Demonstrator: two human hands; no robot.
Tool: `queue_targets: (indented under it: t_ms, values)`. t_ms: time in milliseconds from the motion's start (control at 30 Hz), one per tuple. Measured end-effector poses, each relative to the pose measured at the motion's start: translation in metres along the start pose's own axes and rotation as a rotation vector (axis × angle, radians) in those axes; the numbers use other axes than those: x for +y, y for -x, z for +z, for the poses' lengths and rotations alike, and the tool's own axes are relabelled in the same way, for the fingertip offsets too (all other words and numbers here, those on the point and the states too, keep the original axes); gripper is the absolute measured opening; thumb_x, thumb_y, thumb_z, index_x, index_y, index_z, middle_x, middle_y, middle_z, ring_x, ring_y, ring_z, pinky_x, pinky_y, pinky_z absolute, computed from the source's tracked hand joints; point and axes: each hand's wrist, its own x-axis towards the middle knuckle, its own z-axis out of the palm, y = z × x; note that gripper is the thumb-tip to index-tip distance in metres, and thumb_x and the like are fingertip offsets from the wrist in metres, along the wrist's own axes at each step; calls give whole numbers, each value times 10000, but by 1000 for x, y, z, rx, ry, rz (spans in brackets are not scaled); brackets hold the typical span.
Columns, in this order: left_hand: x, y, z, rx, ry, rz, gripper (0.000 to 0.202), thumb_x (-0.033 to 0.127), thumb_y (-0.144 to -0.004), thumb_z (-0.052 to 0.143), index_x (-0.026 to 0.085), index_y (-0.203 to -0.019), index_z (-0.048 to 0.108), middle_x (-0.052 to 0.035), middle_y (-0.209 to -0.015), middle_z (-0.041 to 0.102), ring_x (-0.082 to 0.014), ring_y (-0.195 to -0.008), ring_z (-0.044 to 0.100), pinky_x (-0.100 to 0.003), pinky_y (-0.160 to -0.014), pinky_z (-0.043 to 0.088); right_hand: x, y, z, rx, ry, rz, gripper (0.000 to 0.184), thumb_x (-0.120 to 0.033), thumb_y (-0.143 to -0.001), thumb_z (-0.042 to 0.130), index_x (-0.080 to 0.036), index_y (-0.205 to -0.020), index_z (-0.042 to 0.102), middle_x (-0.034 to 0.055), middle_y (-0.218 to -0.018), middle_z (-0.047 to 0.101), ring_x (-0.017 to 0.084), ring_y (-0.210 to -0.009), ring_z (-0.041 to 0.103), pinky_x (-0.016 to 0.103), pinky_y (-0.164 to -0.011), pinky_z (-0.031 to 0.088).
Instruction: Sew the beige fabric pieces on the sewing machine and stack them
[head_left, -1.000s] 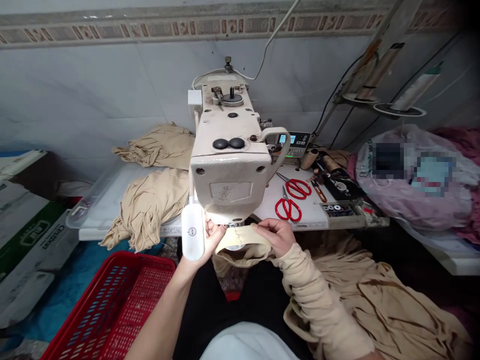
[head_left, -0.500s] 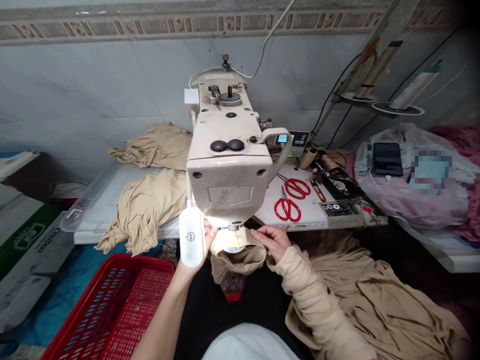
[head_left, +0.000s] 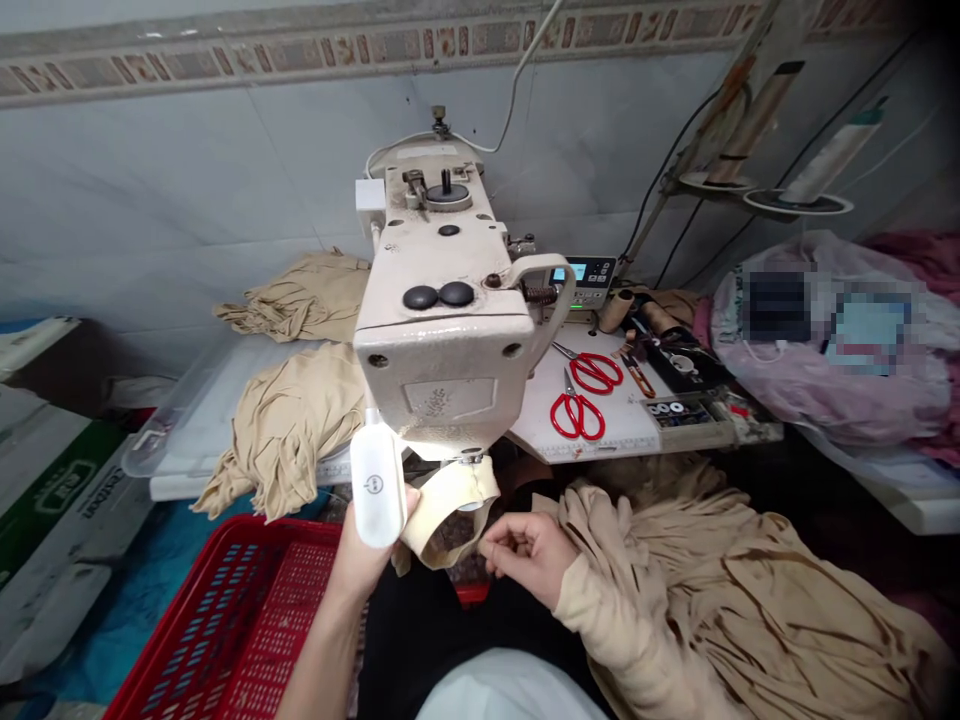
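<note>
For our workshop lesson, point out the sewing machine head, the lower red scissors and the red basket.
Sewing machine head (head_left: 442, 395), head view, on its front face.
Lower red scissors (head_left: 574, 402), head view, on the pivot.
Red basket (head_left: 292, 529), head view, on the rim.

The left hand (head_left: 358, 560) grips a beige fabric loop (head_left: 450, 510) under the sewing machine head (head_left: 442, 370), the right hand (head_left: 525, 558) just beside it

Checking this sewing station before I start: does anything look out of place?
Beige fabric heaped below the sewing table's front edge, beside the right hand, looks spilled, unlike the bunches on the tabletop.
</note>
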Motion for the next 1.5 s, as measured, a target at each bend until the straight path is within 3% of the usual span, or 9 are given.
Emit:
queue_targets:
  t_ms: [133, 300, 467, 567, 667, 967, 1100, 1333, 1500]
  values:
    - [0, 16, 15, -68, -10, -27, 345, 478, -872, 724, 142, -798, 692, -20, -625, 632, -145, -547, 558, -237, -503, 436, -24, 1, 0, -78, 28, -103, 454, -488, -758, 834, -166, -1074, 788, 102, -985, 786, 204, -779, 700, 265, -614, 542]
    - [3, 34, 11, -550, 12, 163, 302, 413, -829, 800, 145, -704, 735, -56, -672, 677, -160, -623, 584, -264, -602, 439, -30, 6, -10, -256, -90, -78, 453, -573, -882, 685, -130, -867, 776, 37, -676, 694, 145, -572, 617, 242, -536, 505]
    - [16, 29, 17, -463, -84, 192, 239, 400, -870, 761, 163, -901, 748, -69, -841, 698, -178, -732, 616, -255, -634, 439, -29, 12, -8, -444, 266, -54, 404, -423, -874, 696, -149, -579, 668, -59, -458, 404, 67, -410, 326, 206, -373, 209]
    - [24, 24, 27, -703, -194, 220, 260, 399, -867, 760, 164, -976, 739, -57, -892, 703, -182, -781, 616, -251, -684, 436, -31, 9, -6, -451, 447, -110, 348, -373, -777, 783, -153, -529, 675, -69, -431, 390, 63, -422, 331, 207, -393, 202]
    - [25, 22, 29, -847, -199, 179, 295, 433, -885, 726, 143, -832, 716, -4, -706, 625, -135, -644, 532, -231, -616, 388, -30, 5, -14, -482, 492, -76, 235, -377, -702, 850, -170, -633, 762, -61, -458, 482, 76, -436, 407, 195, -398, 254]
    - [0, 28, 28, -383, 45, -112, 374, 487, -957, 621, 132, -849, 673, 17, -639, 531, -96, -544, 421, -201, -508, 325, -9, -2, -29, -117, 48, -88, 397, -516, -850, 729, -128, -797, 790, 35, -665, 633, 123, -512, 541, 230, -444, 418]
    - [-3, 31, 29, -243, 100, 65, 327, 437, -957, 635, 143, -1028, 757, -28, -723, 625, -130, -612, 526, -221, -558, 403, -19, -5, -24, -39, 47, -104, 390, -493, -858, 723, -118, -758, 766, 25, -599, 602, 124, -482, 506, 242, -427, 378]
    - [8, 26, 20, -211, -233, 450, 195, 221, -985, 602, 150, -1048, 773, -41, -770, 657, -145, -678, 575, -258, -663, 442, -44, 4, -21, 80, 277, -354, 291, -358, -906, 689, -145, -727, 773, 18, -600, 570, 132, -544, 490, 283, -512, 345]
    - [12, 19, 20, -212, -272, 388, 212, 267, -1008, 553, 154, -967, 728, -48, -832, 676, -171, -767, 608, -281, -748, 463, -48, -5, -20, 156, 263, -408, 268, -333, -886, 705, -144, -705, 761, 16, -596, 564, 132, -551, 475, 285, -519, 341]
